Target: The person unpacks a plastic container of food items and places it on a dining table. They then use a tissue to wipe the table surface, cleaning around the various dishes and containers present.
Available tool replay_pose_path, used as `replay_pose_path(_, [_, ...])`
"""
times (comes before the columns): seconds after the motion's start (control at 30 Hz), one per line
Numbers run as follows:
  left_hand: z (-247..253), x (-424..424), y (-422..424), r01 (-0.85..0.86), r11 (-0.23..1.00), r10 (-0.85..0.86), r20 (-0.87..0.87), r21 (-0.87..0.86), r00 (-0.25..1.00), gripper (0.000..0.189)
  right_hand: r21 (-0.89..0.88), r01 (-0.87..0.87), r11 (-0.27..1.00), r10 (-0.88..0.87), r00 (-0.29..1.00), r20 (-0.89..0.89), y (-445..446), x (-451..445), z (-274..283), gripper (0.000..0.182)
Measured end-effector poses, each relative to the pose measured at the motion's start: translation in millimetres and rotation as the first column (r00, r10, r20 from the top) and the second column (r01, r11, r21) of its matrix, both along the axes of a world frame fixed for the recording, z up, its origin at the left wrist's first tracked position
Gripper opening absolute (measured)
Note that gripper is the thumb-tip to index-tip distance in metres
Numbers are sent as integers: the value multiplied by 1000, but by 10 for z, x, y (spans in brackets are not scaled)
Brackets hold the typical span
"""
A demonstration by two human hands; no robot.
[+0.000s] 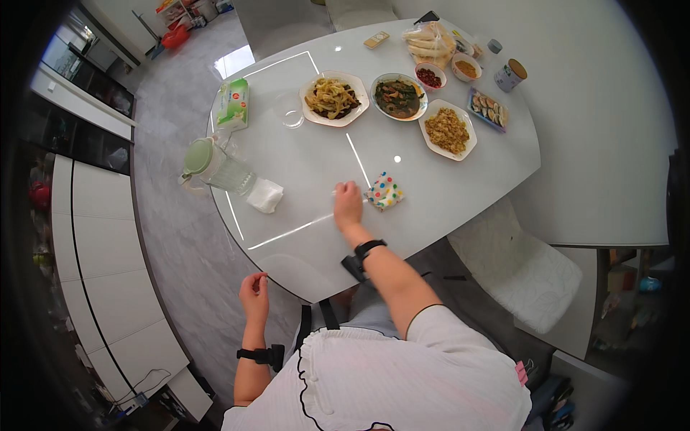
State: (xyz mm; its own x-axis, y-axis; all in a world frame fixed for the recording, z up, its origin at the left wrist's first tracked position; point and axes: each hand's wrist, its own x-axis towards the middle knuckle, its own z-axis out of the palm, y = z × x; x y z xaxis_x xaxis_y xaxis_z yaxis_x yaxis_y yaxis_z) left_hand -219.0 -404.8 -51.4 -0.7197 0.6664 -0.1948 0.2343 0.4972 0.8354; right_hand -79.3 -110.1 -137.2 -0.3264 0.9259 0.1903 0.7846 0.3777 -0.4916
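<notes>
My right hand reaches over the glossy white table, its fingers curled and slightly blurred. Whether anything is inside those fingers is hidden from above. Just right of it lies a small, roughly square polka-dot packet or folded cloth, white with coloured dots. Off the table's near left edge, my left hand hangs with bent fingers and thumb drawn together; nothing shows in it. Closest to that hand on the tabletop are a folded white tissue and a clear pitcher with a green lid.
Across the far side stand a plate of stir-fried food, a bowl of greens in broth, a plate of fried rice and a tray of sushi rolls. A green tissue pack lies left. A chair stands right.
</notes>
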Motion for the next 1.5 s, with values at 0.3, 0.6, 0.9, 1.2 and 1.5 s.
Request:
replay_pose_path(0.3, [220, 253, 567, 153, 987, -152, -26, 43, 988, 10, 1, -733, 680, 730, 678, -87, -876, 1059, -23, 12])
replay_pose_path(0.6, [68, 372, 779, 88, 995, -93, 120, 46, 988, 14, -203, 329, 922, -372, 898, -233, -65, 1773, -300, 20])
replay_pose_path(0.9, [206, 595, 1351, 250, 964, -250, -5, 93, 968, 9, -34, -774, 633, 752, 624, -210, -1325, 1542, -1, 7])
replay_pose_path(1.2, [-50, 563, 1228, 232, 970, -235, 46, 69, 971, 9, 158, 128, 979, -115, 990, -85, 817, 3777, -41, 23])
replay_pose_path(1.5, [-11, 1165, 2030, 477, 877, -471, -86, 63, 878, 9, -224, 85, 971, -150, 945, -291, -359, 2423, -304, 11])
